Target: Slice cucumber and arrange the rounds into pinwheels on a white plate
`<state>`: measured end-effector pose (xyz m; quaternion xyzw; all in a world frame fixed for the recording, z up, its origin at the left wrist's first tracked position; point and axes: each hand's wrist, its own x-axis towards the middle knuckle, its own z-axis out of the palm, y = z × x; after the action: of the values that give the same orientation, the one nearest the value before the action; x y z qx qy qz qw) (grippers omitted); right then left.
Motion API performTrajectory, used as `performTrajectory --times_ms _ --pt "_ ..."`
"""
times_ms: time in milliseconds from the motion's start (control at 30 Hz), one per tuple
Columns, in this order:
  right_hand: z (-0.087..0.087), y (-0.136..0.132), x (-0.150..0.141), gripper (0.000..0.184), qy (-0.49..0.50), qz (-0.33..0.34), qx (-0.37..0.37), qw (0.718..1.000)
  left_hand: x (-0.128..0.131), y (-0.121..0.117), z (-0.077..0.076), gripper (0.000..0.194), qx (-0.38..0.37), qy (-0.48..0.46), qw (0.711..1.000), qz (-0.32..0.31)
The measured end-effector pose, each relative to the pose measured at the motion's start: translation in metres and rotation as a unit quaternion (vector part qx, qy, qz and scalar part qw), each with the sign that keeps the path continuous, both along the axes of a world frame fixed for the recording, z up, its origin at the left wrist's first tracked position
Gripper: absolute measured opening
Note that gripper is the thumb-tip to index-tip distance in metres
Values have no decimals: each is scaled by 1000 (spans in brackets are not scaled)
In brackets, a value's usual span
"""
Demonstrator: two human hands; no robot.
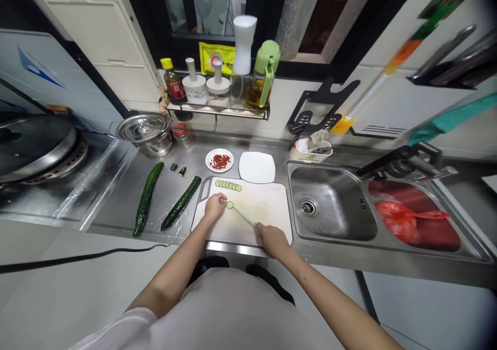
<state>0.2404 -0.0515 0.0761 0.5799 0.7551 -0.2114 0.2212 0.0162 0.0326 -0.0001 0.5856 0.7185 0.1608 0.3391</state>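
Observation:
My left hand (216, 205) is over the left side of the white cutting board (248, 233), its fingers pinched together; what is between them is too small to make out. Just right of those fingertips is a round pale-green cucumber slice (230, 205). My right hand (273, 238), near the board's front edge, grips a thin knife (244, 217) whose tip reaches the slice. Behind my hands, a row of overlapping cucumber slices (228, 186) lies along the board's back. Two whole dark-green cucumbers, one nearer (181, 203) and one farther left (148, 199), rest on the steel counter.
Behind the board stand a plate of chopped red pieces (219, 160) and a white plate (257, 167). Two cucumber ends (182, 171) lie left. A steel pot (145, 132), a seasoning shelf (225, 109) and a double sink (330, 205) with a red bag (398, 220) surround the workspace.

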Motion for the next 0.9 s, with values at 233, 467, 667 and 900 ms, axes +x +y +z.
performTrajectory --times_ms 233,467,667,900 --pt "1 -14 21 29 5 -32 -17 999 10 -15 5 16 66 64 993 -68" --pt "-3 -14 33 26 48 -73 -14 996 9 -10 6 10 17 -16 1000 3" --pt "-3 -4 38 26 52 -100 3 994 -16 9 2 13 33 -13 994 108" --pt "-5 4 42 25 50 -112 15 992 -22 27 3 20 29 32 992 116"
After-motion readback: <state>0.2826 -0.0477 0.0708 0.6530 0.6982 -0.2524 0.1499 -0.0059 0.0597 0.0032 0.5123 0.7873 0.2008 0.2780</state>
